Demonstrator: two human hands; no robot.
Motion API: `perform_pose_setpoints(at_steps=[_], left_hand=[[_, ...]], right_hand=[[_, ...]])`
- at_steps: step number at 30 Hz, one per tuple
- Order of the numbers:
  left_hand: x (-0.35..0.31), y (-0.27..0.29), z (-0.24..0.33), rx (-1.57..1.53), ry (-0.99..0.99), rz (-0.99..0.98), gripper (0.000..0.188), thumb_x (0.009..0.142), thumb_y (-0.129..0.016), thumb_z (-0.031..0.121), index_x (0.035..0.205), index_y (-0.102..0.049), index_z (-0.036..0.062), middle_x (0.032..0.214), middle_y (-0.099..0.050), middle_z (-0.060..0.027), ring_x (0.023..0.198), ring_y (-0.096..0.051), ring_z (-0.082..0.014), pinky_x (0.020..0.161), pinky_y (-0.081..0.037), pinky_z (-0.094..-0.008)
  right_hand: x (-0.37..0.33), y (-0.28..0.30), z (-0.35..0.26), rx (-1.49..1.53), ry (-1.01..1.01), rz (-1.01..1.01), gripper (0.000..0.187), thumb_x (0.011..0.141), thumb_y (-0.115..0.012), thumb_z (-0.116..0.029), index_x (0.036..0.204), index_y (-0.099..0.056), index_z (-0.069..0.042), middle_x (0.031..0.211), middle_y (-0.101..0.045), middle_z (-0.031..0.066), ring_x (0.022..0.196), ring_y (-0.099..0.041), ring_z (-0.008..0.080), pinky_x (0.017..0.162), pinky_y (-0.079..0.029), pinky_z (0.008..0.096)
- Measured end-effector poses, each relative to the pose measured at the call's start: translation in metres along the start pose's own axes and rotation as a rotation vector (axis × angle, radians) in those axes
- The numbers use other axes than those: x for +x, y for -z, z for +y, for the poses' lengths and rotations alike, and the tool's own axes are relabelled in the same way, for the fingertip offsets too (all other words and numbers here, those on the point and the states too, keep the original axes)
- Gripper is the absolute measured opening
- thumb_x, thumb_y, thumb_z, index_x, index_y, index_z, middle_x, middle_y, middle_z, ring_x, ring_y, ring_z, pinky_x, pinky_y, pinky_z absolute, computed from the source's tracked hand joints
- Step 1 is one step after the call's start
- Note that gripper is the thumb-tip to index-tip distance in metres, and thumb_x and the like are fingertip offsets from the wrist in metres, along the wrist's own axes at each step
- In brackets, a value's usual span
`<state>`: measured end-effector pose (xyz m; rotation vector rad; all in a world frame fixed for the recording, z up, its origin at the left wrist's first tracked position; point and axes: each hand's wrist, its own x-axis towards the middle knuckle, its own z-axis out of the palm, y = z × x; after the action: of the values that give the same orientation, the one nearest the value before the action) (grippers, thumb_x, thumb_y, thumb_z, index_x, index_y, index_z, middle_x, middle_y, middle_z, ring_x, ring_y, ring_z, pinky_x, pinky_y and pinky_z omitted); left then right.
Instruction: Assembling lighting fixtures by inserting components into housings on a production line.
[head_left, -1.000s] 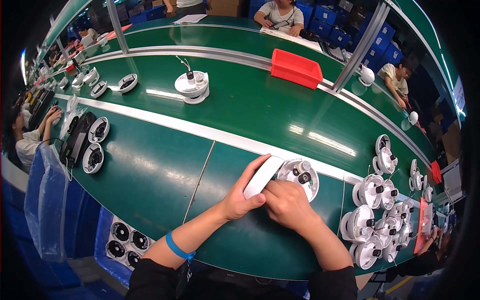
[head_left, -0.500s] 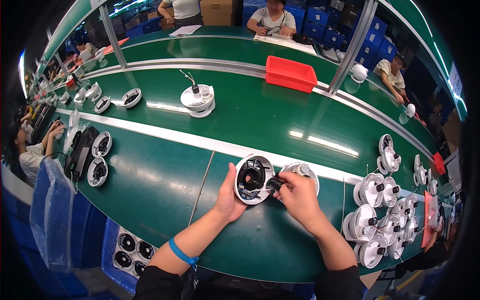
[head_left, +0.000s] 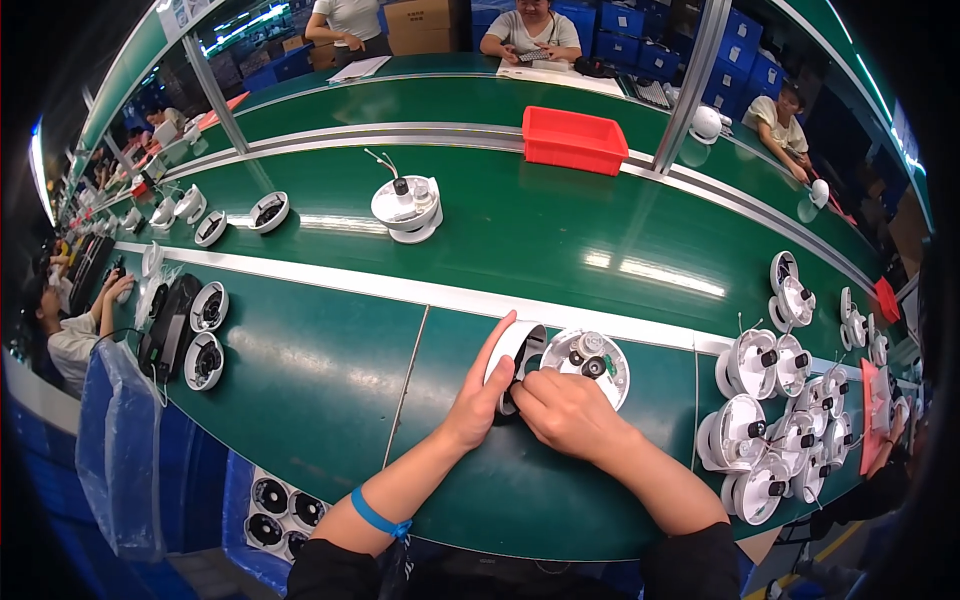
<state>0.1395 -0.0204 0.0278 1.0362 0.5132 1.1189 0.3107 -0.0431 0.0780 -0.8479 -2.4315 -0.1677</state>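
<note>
Left hand (head_left: 478, 400) grips the white dome housing (head_left: 512, 352) on edge, fingers curled over its rim, near the front edge of the green tabletop (head_left: 320, 360). Right hand (head_left: 565, 408) has its fingers pinched together inside the housing's open side. The round base with circuit parts (head_left: 592, 360) lies just beside it; a cluster of white camera units (head_left: 780, 420) sits toward the right edge.

A long green counter (head_left: 330, 370) curves through the room; beyond it, metal posts (head_left: 688, 85); behind those, stacked blue crates (head_left: 640, 25); ceiling light glares on the counter.
</note>
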Motion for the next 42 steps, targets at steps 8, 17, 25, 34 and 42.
perform_pose_setpoints(at_steps=[8, 17, 25, 34, 42], left_hand=[[-0.002, -0.004, 0.0, 0.202, 0.017, -0.038, 0.066, 0.11, -0.05, 0.035, 0.164, -0.026, 0.0054, 0.156, -0.043, -0.0137, 0.143, -0.04, -0.021, 0.12, -0.029, -0.0332], [-0.008, 0.002, -0.002, 0.198, -0.116, -0.073, 0.082, 0.105, -0.058, 0.048, 0.166, -0.019, 0.0079, 0.157, -0.041, -0.0146, 0.142, -0.041, -0.0225, 0.119, -0.032, -0.0353], [-0.006, -0.005, -0.024, 0.097, 0.008, 0.33, 0.064, 0.113, -0.041, 0.043, 0.163, -0.025, 0.0064, 0.143, -0.052, -0.0103, 0.129, -0.049, -0.0156, 0.114, -0.036, -0.0327], [-0.088, -0.011, 0.033, 0.844, -0.052, 0.052, 0.108, 0.098, -0.069, 0.041, 0.164, 0.006, 0.0003, 0.167, -0.009, -0.0331, 0.155, -0.018, -0.045, 0.126, -0.022, -0.0466], [-0.348, 0.105, 0.096, 0.005, 0.358, -0.102, 0.042, 0.11, -0.051, 0.02, 0.144, -0.055, -0.0053, 0.125, -0.071, -0.0215, 0.117, -0.07, -0.0266, 0.1, -0.056, -0.0359]], right_hand=[[-0.004, 0.008, -0.002, 0.015, -0.036, -0.144, 0.006, 0.079, -0.065, -0.006, 0.08, -0.06, -0.004, 0.076, -0.056, 0.007, 0.069, -0.062, 0.0221, 0.056, -0.053, 0.0368], [0.001, 0.006, -0.004, -0.017, 0.02, -0.038, 0.005, 0.078, -0.065, -0.01, 0.079, -0.062, -0.006, 0.077, -0.055, 0.0057, 0.071, -0.062, 0.0206, 0.059, -0.053, 0.0358], [-0.015, 0.06, 0.014, 0.195, -0.598, -0.094, 0.038, 0.078, -0.074, -0.012, 0.114, -0.071, 0.0, 0.098, -0.075, 0.015, 0.074, -0.075, 0.0281, 0.064, -0.058, 0.039], [-0.018, 0.054, 0.038, 1.192, -0.909, 0.067, 0.021, 0.098, -0.063, -0.011, 0.116, -0.064, 0.0, 0.109, -0.071, 0.0121, 0.067, -0.069, 0.0158, 0.06, -0.056, 0.0258], [0.007, 0.028, 0.142, 0.878, -0.994, 0.266, 0.038, 0.101, -0.059, -0.012, 0.137, -0.057, -0.001, 0.118, -0.067, 0.0093, 0.085, -0.072, 0.0163, 0.072, -0.056, 0.0246]])
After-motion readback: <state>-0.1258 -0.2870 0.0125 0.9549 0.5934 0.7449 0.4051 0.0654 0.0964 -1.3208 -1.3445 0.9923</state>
